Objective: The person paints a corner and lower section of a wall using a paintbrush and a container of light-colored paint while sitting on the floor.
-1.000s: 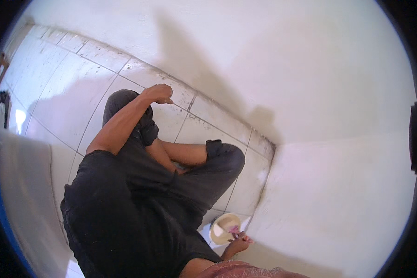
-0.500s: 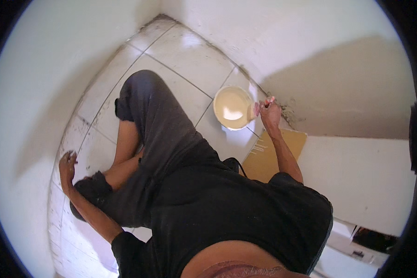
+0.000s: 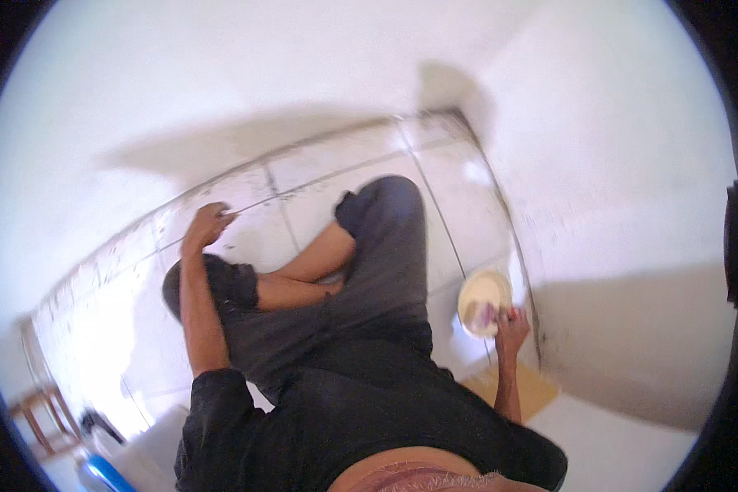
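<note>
My right hand [image 3: 512, 330] is closed round the handle of a paintbrush [image 3: 485, 315], whose pale, pinkish head is over the opening of a small white tub [image 3: 485, 291]. Cream-coloured liquid, apparently paint, is inside the tub, which stands on the tiles beside my bent right leg. Whether the bristles touch the liquid is hard to tell. My left hand [image 3: 209, 225] hangs beyond my left knee, near the base of the wall, its fingers loosely bent and apart with nothing in them.
White walls [image 3: 615, 197] meet the tiled floor [image 3: 328, 193] in a corner ahead. A tan board [image 3: 537, 392] lies by my right forearm. At lower left are a wooden stool [image 3: 43, 418] and a blue bottle-like thing [image 3: 105, 474]. Bright light washes out the left floor.
The view has swung left, bringing the stool and blue thing into sight. The paintbrush has gone from beside the tub's rim to over its opening.
</note>
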Demonstrator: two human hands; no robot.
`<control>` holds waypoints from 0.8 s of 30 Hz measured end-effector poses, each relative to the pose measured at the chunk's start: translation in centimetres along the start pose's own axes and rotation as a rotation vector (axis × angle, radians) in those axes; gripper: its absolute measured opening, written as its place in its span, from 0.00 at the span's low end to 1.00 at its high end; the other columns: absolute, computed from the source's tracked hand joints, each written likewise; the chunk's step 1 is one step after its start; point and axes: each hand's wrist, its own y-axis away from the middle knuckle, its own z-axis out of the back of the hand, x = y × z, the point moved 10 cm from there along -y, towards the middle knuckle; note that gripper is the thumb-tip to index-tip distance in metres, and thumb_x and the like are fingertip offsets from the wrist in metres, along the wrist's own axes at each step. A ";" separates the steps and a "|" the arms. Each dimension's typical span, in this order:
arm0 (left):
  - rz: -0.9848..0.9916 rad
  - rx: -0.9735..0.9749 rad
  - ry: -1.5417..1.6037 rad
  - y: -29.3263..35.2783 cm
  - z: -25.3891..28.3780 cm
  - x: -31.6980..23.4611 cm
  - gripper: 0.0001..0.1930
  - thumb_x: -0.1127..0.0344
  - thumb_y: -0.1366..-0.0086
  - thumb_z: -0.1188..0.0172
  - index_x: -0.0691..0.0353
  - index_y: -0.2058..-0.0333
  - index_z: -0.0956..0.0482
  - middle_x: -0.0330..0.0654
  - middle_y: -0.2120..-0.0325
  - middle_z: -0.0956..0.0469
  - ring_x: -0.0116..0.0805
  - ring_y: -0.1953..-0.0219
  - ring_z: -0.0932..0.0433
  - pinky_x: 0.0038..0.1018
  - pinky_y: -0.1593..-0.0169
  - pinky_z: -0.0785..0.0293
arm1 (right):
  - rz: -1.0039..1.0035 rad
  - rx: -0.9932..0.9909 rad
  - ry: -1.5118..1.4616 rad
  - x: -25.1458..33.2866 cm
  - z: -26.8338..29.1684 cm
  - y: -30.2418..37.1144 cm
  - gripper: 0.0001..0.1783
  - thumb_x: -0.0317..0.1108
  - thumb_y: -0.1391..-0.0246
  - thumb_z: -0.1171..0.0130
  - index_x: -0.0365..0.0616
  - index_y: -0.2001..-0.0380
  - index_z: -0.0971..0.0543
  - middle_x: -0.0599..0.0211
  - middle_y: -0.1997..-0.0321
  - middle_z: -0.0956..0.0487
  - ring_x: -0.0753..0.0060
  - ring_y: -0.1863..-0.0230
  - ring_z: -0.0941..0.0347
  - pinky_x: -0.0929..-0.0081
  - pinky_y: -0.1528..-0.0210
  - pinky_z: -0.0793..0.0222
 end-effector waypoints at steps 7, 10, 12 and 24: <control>0.131 -0.096 0.048 0.2 2.8 -3.3 0.24 0.52 0.43 0.40 0.68 0.57 0.23 0.56 0.63 0.21 0.51 0.58 0.22 0.38 0.52 0.28 | -0.112 -0.212 -0.667 4.9 3.2 -7.6 0.07 0.30 0.43 0.44 0.37 0.68 0.28 0.67 0.71 0.26 0.75 0.76 0.26 0.83 0.86 0.35; 0.167 -0.115 0.101 -0.4 2.9 -3.3 0.24 0.52 0.43 0.41 0.68 0.56 0.23 0.55 0.63 0.20 0.51 0.57 0.23 0.38 0.51 0.29 | 0.372 -0.128 -0.675 20.2 2.6 -12.0 0.04 0.24 0.45 0.47 0.36 0.67 0.26 0.67 0.69 0.26 0.76 0.68 0.27 0.81 0.78 0.32; 0.197 -0.121 0.097 0.5 2.9 -2.2 0.24 0.52 0.43 0.40 0.67 0.56 0.23 0.55 0.62 0.21 0.51 0.55 0.23 0.38 0.50 0.29 | 0.471 -0.081 -0.762 27.5 -1.7 -13.9 0.05 0.21 0.51 0.47 0.33 0.70 0.23 0.66 0.67 0.27 0.75 0.65 0.29 0.79 0.72 0.30; 0.259 -0.023 0.059 -0.1 1.6 -0.9 0.23 0.51 0.44 0.39 0.63 0.56 0.21 0.55 0.56 0.23 0.51 0.51 0.26 0.40 0.47 0.30 | 1.356 0.243 -0.451 55.2 -23.1 -8.4 0.14 0.28 0.53 0.36 0.42 0.60 0.21 0.55 0.62 0.19 0.53 0.66 0.21 0.69 0.65 0.24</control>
